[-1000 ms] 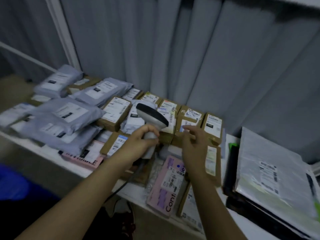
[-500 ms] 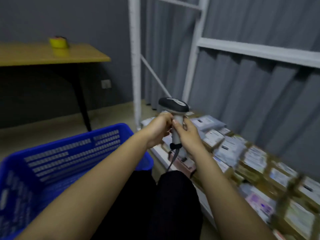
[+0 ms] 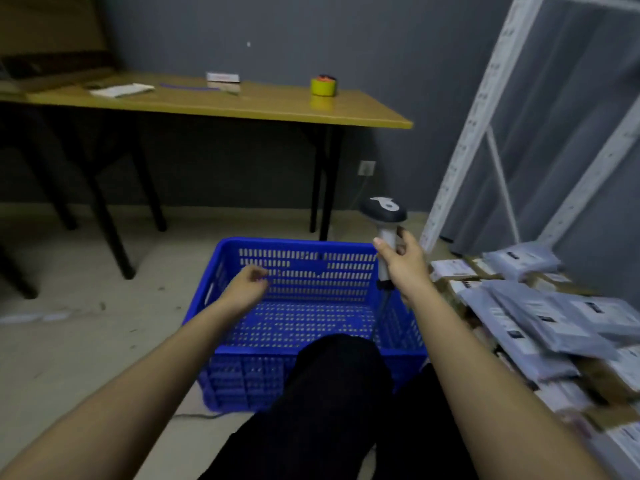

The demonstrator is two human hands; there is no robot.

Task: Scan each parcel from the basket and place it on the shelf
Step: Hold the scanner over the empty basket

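head view: scanner [image 3: 383, 216] has passed from left hand [image 3: 250, 285] to right hand [image 3: 406, 265], whose grip wraps its handle; left, loosely curled, reaches into the empty-looking basket [image 3: 221, 258]; parcels [image 3: 540, 320] lie right of it on the shelf [image 3: 485, 98].

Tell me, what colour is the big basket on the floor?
The basket is bright blue, with rows of little slots. The head view shows it.

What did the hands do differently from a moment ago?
The scanner passed from the left hand to the right hand. The left hand let go and reached over the blue basket, holding nothing. The parcels stayed on the shelf.
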